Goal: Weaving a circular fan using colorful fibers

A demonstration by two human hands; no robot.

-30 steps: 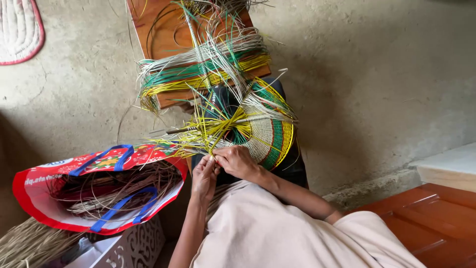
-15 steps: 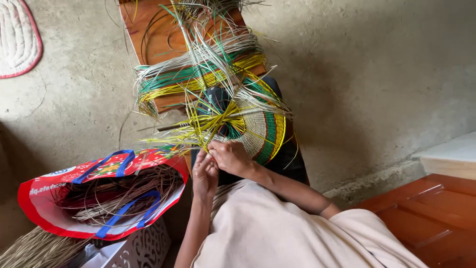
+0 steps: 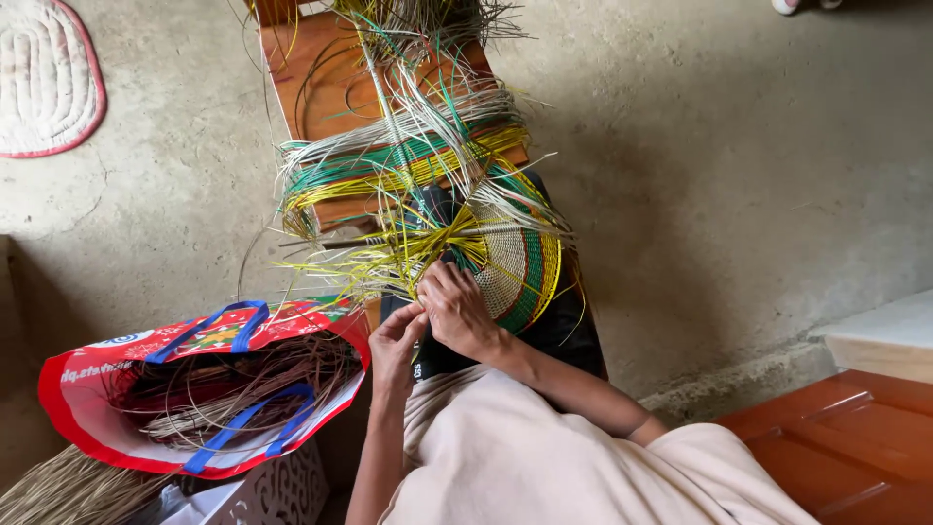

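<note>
A half-woven round basket [image 3: 520, 262] with cream, green, red and yellow bands rests on my lap, loose yellow and green strands [image 3: 389, 248] fanning out from its left edge. My right hand [image 3: 459, 311] lies on the basket's lower left rim, fingers pressed among the strands. Just below and to the left, my left hand [image 3: 397, 342] pinches the ends of yellow strands near the rim. Both forearms reach up from my cream garment [image 3: 544, 457].
A wooden stool [image 3: 321, 83] ahead carries bundles of cream, green and yellow strips [image 3: 389, 160]. A red bag with blue handles [image 3: 204, 389] holding brown fibres sits at my left. A rug [image 3: 44, 78] lies top left, and a reddish wooden panel [image 3: 846, 437] stands at lower right.
My right hand has slid up onto the basket's rim, and my left hand has dropped slightly away from it. The view shifted a little.
</note>
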